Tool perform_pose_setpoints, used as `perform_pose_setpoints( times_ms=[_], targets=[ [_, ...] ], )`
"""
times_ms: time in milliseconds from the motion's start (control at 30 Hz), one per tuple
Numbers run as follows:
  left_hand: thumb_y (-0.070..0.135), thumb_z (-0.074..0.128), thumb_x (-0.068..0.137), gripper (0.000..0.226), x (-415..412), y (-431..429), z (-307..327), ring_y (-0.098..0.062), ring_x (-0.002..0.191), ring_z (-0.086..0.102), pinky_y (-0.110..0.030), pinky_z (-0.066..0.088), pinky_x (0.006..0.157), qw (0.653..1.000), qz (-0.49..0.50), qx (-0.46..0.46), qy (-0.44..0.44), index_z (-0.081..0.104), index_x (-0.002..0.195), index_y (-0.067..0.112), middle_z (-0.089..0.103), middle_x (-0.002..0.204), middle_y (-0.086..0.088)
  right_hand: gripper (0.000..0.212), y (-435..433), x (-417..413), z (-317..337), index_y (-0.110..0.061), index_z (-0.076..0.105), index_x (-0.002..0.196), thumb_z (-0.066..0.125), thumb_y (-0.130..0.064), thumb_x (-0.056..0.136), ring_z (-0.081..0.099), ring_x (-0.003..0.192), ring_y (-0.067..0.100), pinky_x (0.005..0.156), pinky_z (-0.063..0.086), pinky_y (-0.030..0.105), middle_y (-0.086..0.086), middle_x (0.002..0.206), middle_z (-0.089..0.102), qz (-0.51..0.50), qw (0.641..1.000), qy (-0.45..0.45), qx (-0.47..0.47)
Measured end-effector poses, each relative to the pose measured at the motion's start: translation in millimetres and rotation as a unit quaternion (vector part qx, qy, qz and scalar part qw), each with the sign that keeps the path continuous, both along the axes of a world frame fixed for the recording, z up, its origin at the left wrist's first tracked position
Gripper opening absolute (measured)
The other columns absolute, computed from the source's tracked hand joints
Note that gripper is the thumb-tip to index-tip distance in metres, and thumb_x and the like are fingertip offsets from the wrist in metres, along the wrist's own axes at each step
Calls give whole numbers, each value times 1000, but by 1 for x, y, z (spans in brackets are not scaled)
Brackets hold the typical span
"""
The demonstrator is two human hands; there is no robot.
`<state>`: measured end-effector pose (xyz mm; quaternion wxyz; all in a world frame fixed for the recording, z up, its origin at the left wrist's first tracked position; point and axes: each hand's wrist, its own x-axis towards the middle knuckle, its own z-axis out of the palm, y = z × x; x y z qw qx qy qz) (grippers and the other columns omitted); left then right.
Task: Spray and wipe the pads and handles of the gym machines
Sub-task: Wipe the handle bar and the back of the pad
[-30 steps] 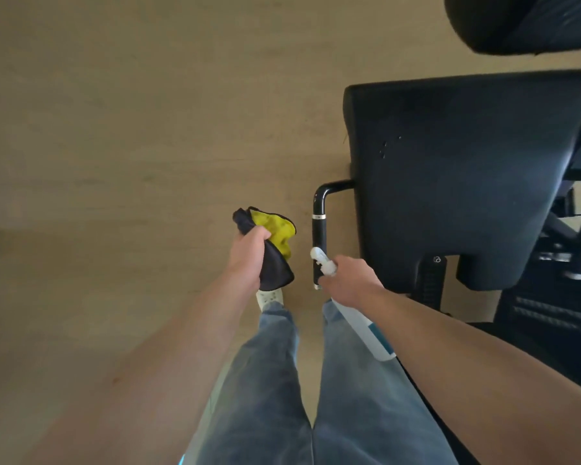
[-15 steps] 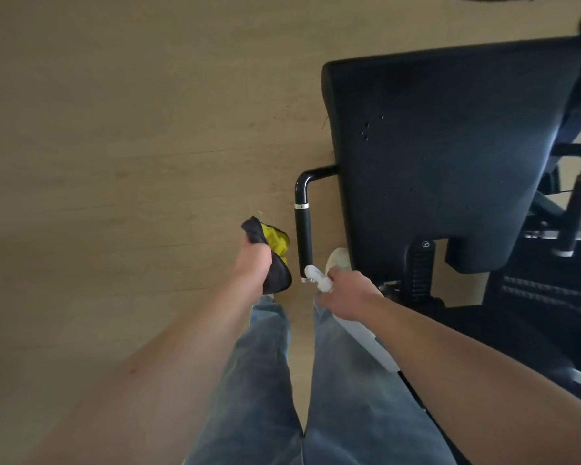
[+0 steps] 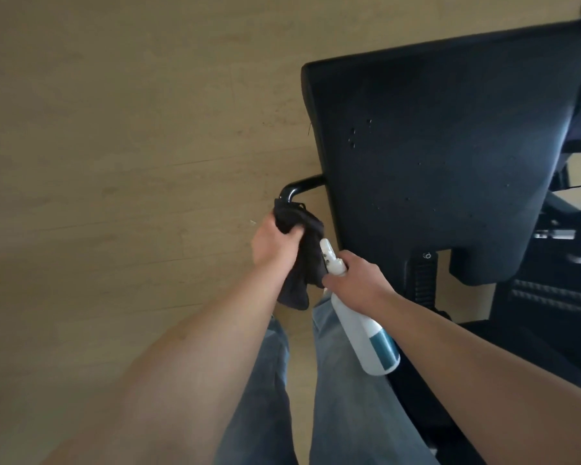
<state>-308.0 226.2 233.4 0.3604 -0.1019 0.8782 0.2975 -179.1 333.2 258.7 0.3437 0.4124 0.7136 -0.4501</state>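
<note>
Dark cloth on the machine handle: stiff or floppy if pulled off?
Likely floppy: the cloth drapes round the handle under the left hand, its loose end hanging limp. Probably light: one hand holds it bunched.

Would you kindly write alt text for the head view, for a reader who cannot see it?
A person's left hand grips a dark cloth wrapped around a black machine handle, while the right hand holds a white spray bottle. A black pad fills the right, above a wooden floor.
</note>
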Motion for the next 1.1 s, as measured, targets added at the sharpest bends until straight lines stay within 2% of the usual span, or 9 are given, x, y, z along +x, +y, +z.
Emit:
perform_pose_setpoints(
  times_ms=[133,400,500,600,667,733,900,1000,1100],
  targets=[
    [42,55,102,46,-7,17,-17,-38,123,58,-40,45,94,999,-24,-38,-6,49,133,8,62,131,-16,29,2,0,-2,-34,55,121,67,-35,95,66,87,15,69,55,29,-2,103,66,-13,1000,3,-7],
    [38,58,102,35,65,-27,-41,-21,96,56,-33,38,84,987,22,14,-157,43,123,15,56,93,4,39,1,6,-5,-32,56,130,66,-36,92,64,87,11,67,52,28,-5,102,65,-11,1000,-10,-9],
    [33,65,97,32,82,-43,-48,-22,97,65,-35,46,83,976,26,29,-216,53,121,15,65,93,2,39,-2,8,-6,-32,56,128,67,-37,91,64,87,12,66,51,28,-5,102,65,6,1000,-23,-17],
    [34,79,84,34,68,-42,-47,-25,85,72,-37,59,70,958,23,-12,-285,67,108,13,73,91,-8,38,-5,8,-8,-31,57,126,69,-38,91,63,88,12,68,50,29,-5,103,64,10,999,-28,-22],
    [36,87,75,41,50,-35,-43,-24,87,71,-34,58,67,962,-5,-34,-271,66,103,15,72,94,-5,38,-7,9,-6,-32,56,126,70,-38,91,64,88,12,64,48,27,-5,103,65,7,999,-26,-28],
    [38,90,72,51,28,-23,-38,-23,97,68,-33,56,76,977,8,-20,-213,63,109,16,69,102,-2,35,-8,9,-5,-32,57,125,68,-37,92,64,88,12,63,47,26,-3,102,66,6,999,-20,-36],
    [56,79,80,55,-1,8,-24,-22,97,65,-33,52,81,990,97,25,-100,67,114,16,68,102,-1,25,-6,1,-8,-30,57,115,66,-36,93,65,87,15,66,49,28,-2,99,65,1,999,-10,-40],
    [58,64,92,45,29,2,-31,-21,88,66,-32,49,79,983,138,52,-105,64,113,18,67,91,2,26,-3,-6,-13,-30,57,115,67,-34,91,65,85,14,64,49,28,-3,96,66,-10,999,11,-34],
    [53,52,101,35,62,-14,-42,-15,74,62,-32,46,67,987,75,16,-140,60,100,19,63,80,1,29,4,-13,-15,-36,53,118,67,-35,93,62,83,9,61,45,24,-8,95,63,-18,999,15,-31]
  ],
)
